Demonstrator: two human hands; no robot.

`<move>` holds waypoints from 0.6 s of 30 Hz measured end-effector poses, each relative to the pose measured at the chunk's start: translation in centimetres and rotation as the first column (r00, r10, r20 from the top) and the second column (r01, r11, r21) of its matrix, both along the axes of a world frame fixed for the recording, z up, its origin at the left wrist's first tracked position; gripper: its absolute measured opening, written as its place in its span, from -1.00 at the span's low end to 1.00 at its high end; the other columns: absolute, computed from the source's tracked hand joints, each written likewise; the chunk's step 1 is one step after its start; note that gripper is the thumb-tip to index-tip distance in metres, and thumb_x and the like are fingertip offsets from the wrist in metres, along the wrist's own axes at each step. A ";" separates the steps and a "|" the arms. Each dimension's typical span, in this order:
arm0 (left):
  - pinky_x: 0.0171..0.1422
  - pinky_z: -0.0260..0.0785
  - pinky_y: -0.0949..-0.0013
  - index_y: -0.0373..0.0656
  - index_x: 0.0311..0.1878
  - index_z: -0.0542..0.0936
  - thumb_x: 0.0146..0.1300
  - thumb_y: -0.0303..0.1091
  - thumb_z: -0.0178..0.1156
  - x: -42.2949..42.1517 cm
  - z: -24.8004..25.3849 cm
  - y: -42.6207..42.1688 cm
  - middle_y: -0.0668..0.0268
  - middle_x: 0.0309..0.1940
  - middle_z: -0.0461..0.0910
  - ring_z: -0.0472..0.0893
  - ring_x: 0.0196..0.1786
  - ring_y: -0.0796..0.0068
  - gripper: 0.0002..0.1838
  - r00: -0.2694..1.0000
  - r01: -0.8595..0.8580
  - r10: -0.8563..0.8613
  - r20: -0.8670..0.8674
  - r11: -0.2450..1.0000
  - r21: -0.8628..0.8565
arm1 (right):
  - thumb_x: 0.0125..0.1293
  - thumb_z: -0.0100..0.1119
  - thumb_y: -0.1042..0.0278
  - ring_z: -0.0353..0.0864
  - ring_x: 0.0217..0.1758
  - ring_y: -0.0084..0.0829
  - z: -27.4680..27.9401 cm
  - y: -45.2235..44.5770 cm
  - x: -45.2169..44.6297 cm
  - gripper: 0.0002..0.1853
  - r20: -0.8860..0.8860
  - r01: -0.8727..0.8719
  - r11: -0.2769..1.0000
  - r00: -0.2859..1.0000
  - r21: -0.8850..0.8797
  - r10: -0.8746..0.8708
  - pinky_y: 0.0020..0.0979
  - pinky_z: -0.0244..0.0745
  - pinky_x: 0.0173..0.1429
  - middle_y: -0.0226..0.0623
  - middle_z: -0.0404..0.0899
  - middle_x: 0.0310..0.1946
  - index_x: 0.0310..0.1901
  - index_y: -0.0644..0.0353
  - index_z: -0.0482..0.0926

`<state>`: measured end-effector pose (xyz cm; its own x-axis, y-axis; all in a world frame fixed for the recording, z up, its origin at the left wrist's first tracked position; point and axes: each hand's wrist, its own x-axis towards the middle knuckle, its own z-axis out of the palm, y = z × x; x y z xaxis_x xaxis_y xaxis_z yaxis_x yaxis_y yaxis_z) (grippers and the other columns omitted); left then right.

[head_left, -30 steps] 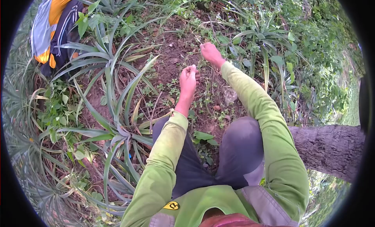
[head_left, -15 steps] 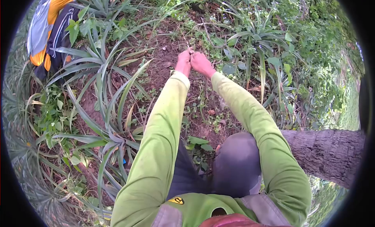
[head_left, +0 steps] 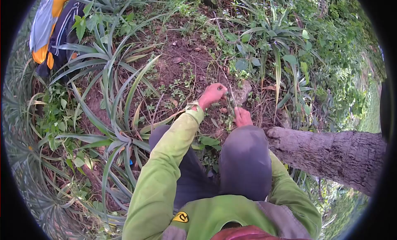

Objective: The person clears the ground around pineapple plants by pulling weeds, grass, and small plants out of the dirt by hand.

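My left hand (head_left: 213, 95) is low over the soil in the middle of the view, its fingers curled and pinched together. Anything small between those fingertips is too blurred to name. Just right of it and closer to my body, my right hand (head_left: 243, 117) grips a thin stick-like piece (head_left: 233, 102) that points up and away. The two hands are apart, with the tip of this piece beside the left fingers. Small weeds (head_left: 182, 84) grow in the brown soil (head_left: 178, 54) beyond my hands.
A tree trunk (head_left: 331, 155) juts in from the right beside my bent knee (head_left: 245, 161). Long spiky-leaved plants (head_left: 120, 141) crowd the left. An orange and grey backpack (head_left: 45, 27) lies at the upper left. A pale stone (head_left: 243, 91) sits behind my hands.
Both hands were together farther out over the soil. They have separated and come back toward my knees, the right one more, its elbow now bent.
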<state>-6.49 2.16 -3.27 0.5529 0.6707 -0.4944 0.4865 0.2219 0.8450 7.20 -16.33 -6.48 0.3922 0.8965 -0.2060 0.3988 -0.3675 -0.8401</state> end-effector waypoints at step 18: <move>0.25 0.55 0.15 -0.30 0.31 0.60 0.47 0.05 0.29 -1.2 6.0 -2.6 0.04 -0.04 0.82 0.79 0.10 0.11 -0.39 0.900 0.413 -0.368 -0.232 0.890 0.193 | 0.61 0.08 -0.01 0.79 -0.10 0.08 2.5 -56.7 2.2 -0.50 0.267 0.179 0.440 0.952 -0.880 0.148 -0.09 0.59 -0.05 0.23 0.73 -0.22 -0.03 0.41 0.67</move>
<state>-7.73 -0.42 2.70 0.7078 0.5269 -0.4706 0.6446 -0.2093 0.7353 9.39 -73.08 -3.98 0.5848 0.2697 -0.7650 0.5225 -0.8467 0.1009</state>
